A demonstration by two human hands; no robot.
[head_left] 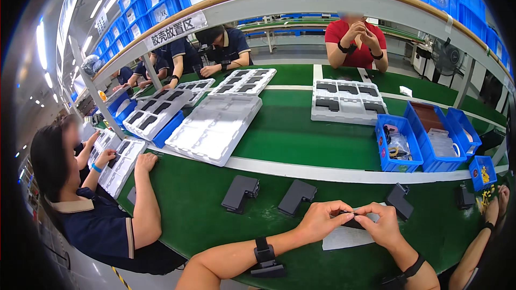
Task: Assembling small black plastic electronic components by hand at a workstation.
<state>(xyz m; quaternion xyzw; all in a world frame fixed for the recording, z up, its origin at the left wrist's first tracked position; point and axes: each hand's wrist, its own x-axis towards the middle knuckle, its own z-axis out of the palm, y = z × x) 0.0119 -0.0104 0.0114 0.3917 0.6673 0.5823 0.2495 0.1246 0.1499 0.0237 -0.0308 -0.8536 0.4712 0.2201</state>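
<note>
Over the near green table, my left hand and my right hand meet, thumbs and fingertips pinched together. Between them is a thin black piece, mostly covered by my fingers, so its full shape is hidden. A white sheet lies beneath my hands. Close to my right hand rests an L-shaped black block. Two more such blocks, a middle one and a left one, lie to the left of my hands. Both my wrists wear black straps.
White trays with black parts stand across the conveyor, including one farther right. Blue bins stand at the right. Co-workers sit left and opposite; a co-worker's hands are near yellow pieces at right. A shelf spans overhead.
</note>
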